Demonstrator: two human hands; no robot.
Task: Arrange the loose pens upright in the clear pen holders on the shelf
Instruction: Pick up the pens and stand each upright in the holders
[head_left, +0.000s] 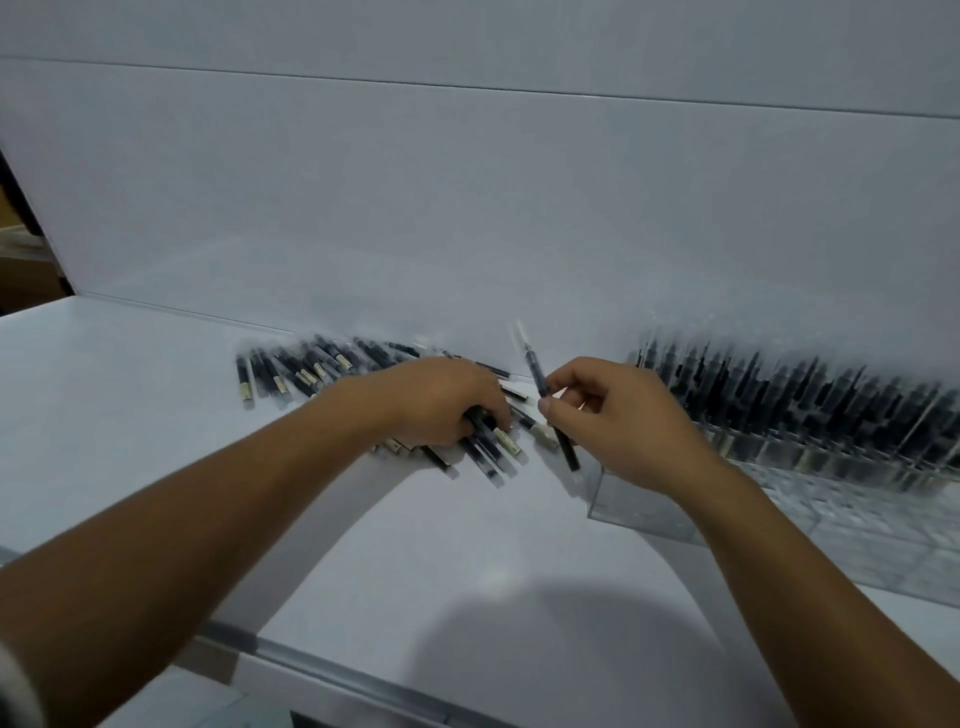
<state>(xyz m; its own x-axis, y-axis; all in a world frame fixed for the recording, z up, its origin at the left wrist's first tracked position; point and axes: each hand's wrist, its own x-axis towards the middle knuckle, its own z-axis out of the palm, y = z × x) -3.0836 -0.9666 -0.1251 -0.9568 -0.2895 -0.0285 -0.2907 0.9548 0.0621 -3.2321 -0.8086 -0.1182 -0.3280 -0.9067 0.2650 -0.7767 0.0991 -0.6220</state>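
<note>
Several loose black pens (306, 366) lie in a heap on the white shelf (130, 374), along the back wall. My left hand (441, 400) rests on the heap's right end, its fingers closed around a few pens (491, 441). My right hand (618, 415) pinches one black pen (535, 371) between thumb and fingers, held nearly upright just left of the clear pen holders (644, 509). The holders stand at the right, and several pens (810, 400) stand upright in their back rows. The front compartments look unfilled.
A white back wall (467, 208) rises right behind the pens. The shelf's front edge carries a grey rail (332, 670). At the far left, past the shelf's end, brown boxes (21, 270) show dimly.
</note>
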